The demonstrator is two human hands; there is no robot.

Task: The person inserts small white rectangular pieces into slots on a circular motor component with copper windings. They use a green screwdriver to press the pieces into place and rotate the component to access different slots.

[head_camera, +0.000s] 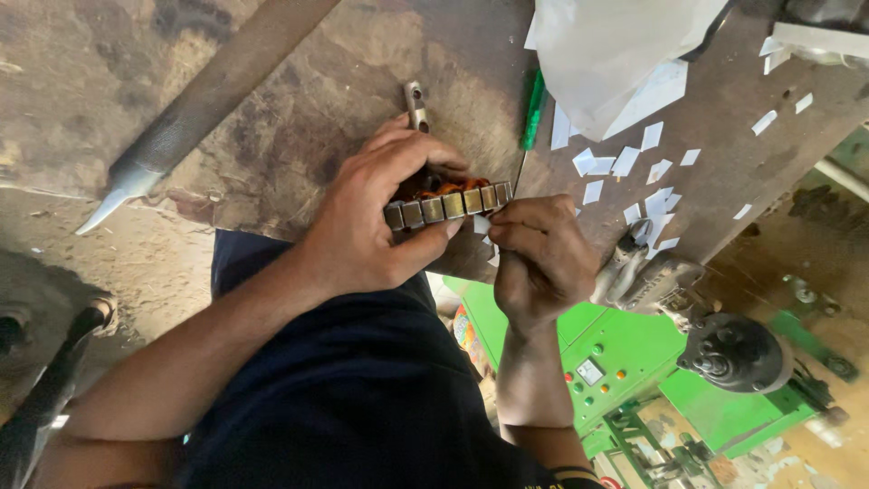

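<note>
The left hand (362,222) has its fingers wrapped tight around a slotted metal stator (448,203); the right hand (539,258) pinches a white paper slip (482,225) against it, fingers closed.

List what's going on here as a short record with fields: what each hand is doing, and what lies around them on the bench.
Left hand: wrapped around a ring-shaped metal stator core with copper windings, grip closed on it
Right hand: fingertips pinching a small white paper slip against the core's edge
Bench: worn, stained metal surface
Nearby: scattered white paper slips, green-handled screwdriver, white plastic bag, long metal file
Below: green machine
</note>
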